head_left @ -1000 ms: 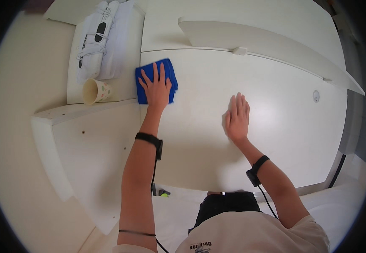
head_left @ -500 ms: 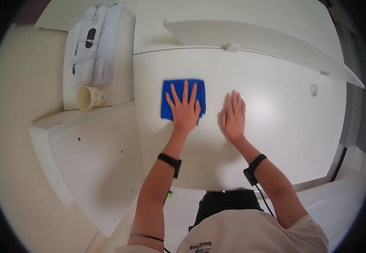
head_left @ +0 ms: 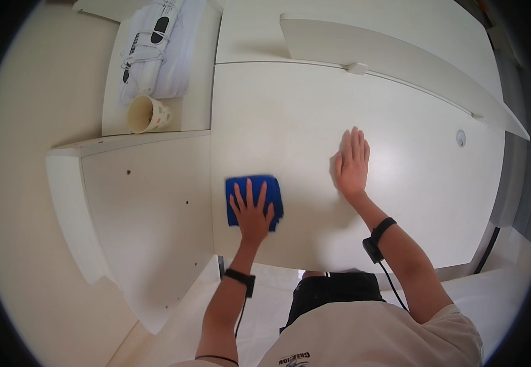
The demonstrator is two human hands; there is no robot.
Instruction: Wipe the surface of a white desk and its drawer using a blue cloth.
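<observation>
- Head view: near left, my left hand [head_left: 254, 221], fingers splayed wide, lies flat over the blue cloth [head_left: 274, 199] on the white desk [head_left: 290, 122]!
- Farther right, my right hand [head_left: 353, 166] rests on the desk, fingers straight, close together.
- Far left, a patterned cup [head_left: 160, 115].

Cream short-sleeved T-shirt [head_left: 372, 335], dark print [head_left: 296, 359] on chest. Black shorts [head_left: 337, 290]. Black left wrist strap [head_left: 236, 276], boxy black module [head_left: 250, 287], thin black cable [head_left: 241, 317]. Matching right wrist strap [head_left: 384, 229], own boxy module [head_left: 372, 250], own cable [head_left: 393, 286]. Thin dark band [head_left: 216, 358] higher on left arm. Left hand [head_left: 252, 214], right hand [head_left: 353, 165] bare.
</observation>
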